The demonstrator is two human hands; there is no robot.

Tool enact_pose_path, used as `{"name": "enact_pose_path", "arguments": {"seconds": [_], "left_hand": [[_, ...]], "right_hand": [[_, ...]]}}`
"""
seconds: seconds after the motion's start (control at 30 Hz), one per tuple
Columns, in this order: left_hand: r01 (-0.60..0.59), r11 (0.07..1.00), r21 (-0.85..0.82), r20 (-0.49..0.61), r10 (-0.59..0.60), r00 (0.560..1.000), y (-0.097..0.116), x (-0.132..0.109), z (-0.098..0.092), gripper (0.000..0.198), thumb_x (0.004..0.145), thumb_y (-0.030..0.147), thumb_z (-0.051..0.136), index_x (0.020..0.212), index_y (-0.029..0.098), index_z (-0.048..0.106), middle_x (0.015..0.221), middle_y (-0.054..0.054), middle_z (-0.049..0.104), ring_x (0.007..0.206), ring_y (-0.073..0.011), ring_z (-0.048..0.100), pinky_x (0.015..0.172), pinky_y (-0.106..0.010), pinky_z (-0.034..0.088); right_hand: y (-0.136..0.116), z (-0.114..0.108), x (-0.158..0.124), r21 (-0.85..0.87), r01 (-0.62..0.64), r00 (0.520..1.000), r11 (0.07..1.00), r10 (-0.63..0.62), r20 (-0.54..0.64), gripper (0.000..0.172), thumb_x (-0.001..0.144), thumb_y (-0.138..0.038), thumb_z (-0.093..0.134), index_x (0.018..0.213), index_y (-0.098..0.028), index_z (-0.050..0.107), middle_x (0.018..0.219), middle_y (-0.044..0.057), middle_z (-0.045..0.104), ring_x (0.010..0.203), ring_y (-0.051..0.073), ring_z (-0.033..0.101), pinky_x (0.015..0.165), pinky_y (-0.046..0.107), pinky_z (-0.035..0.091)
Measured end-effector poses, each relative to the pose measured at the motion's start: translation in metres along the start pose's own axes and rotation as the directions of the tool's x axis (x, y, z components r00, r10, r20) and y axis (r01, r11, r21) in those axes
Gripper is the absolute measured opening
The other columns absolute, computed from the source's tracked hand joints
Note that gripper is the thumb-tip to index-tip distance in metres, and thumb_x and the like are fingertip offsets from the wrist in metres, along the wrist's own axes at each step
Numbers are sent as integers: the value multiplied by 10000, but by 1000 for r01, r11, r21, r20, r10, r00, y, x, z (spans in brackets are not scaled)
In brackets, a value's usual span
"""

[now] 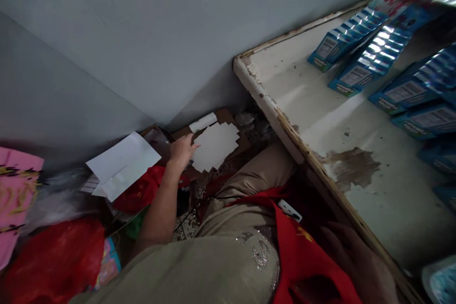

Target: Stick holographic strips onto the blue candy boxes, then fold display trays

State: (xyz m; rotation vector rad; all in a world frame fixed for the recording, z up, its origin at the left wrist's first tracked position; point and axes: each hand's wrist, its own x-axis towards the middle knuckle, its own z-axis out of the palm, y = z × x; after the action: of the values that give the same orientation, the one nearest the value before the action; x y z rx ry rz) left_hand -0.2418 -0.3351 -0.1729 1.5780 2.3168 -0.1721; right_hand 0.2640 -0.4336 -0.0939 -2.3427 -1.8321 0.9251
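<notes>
My left hand [183, 151] reaches down towards the floor by the wall. Its fingers are closed on the left edge of a white card with a zigzag edge [215, 146]. Under the card lies brown cardboard [225, 116] with a small white paper roll [203, 122] on it. Folded white sheets [124, 166] rest to the left of that hand. In shadow at the lower right, my right hand [356, 256] is beside the worn table's edge, its fingers stretched out and nothing visible in them.
The white table [306, 99] has chipped, peeling edges and bears several blue candy boxes [356, 73]. Red fabric [142, 190], a red plastic bag [57, 261] and a pink sign [16, 199] crowd the left. A grey wall [142, 38] stands behind.
</notes>
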Motion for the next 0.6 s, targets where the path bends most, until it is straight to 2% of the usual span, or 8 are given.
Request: {"name": "enact_pose_path", "arguments": {"seconds": [0.1,0.17,0.23,0.37,0.5,0.6], "left_hand": [[-94,989,115,207,69,976,23,2,12,483,926,412,655,1356,195,622,1333,-184,675,1268,-347,616,1013,-406,472],[-149,984,97,317,112,942,35,2,24,515,842,430,757,1308,235,663,1303,-151,702,1235,-320,646,979,-353,493],[-187,979,86,394,139,909,45,2,36,547,817,453,776,1317,261,664,1319,-137,700,1228,-298,654,958,-323,503],[-248,965,82,478,181,859,64,4,58,531,850,428,744,1347,268,644,1347,-137,681,1268,-284,627,990,-332,498],[-276,959,70,541,196,818,85,11,73,433,916,407,697,1302,217,650,1313,-142,669,1210,-284,637,989,-417,532],[-265,963,40,566,197,801,100,15,84,382,978,394,628,1296,183,619,1313,-119,630,1139,-247,642,961,-463,564]], "right_hand": [[2,4,0,-39,-39,999,998,40,17,672,803,-792,450,1114,-259,717,1098,111,786,938,355,746,750,451,558],[4,7,-2,-55,-71,997,996,73,36,661,815,-781,433,1131,-268,705,1108,106,782,953,343,743,754,441,554],[6,10,-4,-68,-104,993,992,108,53,656,819,-775,415,1128,-272,700,1106,105,780,953,339,742,746,434,549],[8,11,-9,-122,-143,987,982,151,60,637,830,-734,377,1095,-261,713,1141,134,766,969,358,738,761,446,549],[15,13,-3,-220,-174,974,960,201,106,578,864,-694,365,1008,-263,723,922,152,777,798,363,741,645,447,532],[25,14,10,-240,-87,991,967,108,75,542,884,-682,396,969,-258,723,878,144,771,677,345,723,555,432,502]]}}
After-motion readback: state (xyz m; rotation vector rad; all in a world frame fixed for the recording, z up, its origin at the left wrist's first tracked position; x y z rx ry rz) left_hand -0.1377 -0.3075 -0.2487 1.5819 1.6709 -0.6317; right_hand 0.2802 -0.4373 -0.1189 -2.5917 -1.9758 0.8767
